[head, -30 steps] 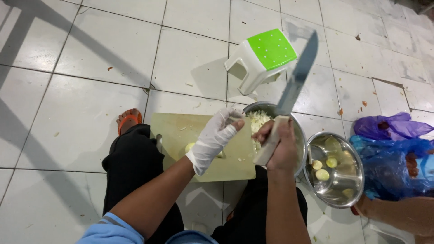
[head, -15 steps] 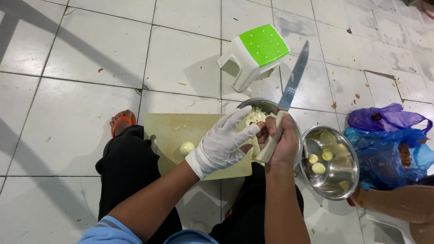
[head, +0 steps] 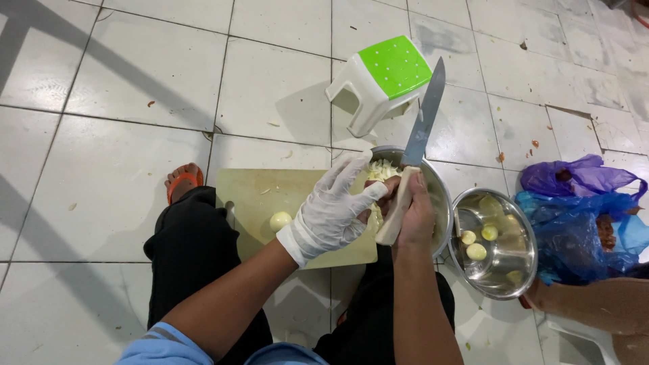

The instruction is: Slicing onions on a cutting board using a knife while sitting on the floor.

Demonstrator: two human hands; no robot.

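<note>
Two hands mid-frame: right hand (head: pixel 414 213) grasping the knife (head: pixel 414 155) upright, gloved left hand (head: pixel 332 211) fingers spread loose over the bowl (head: pixel 441 196).

White tiled floor (head: pixel 101 81), green-topped stool (head: pixel 382 81)

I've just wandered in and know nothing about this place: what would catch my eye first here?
Probably the long knife, held blade-up in the bare right hand over a metal bowl of chopped white pieces. Beside it, the white-gloved left hand reaches over a pale cutting board. Behind them on the tiled floor stands a small stool with a bright green top.
</note>
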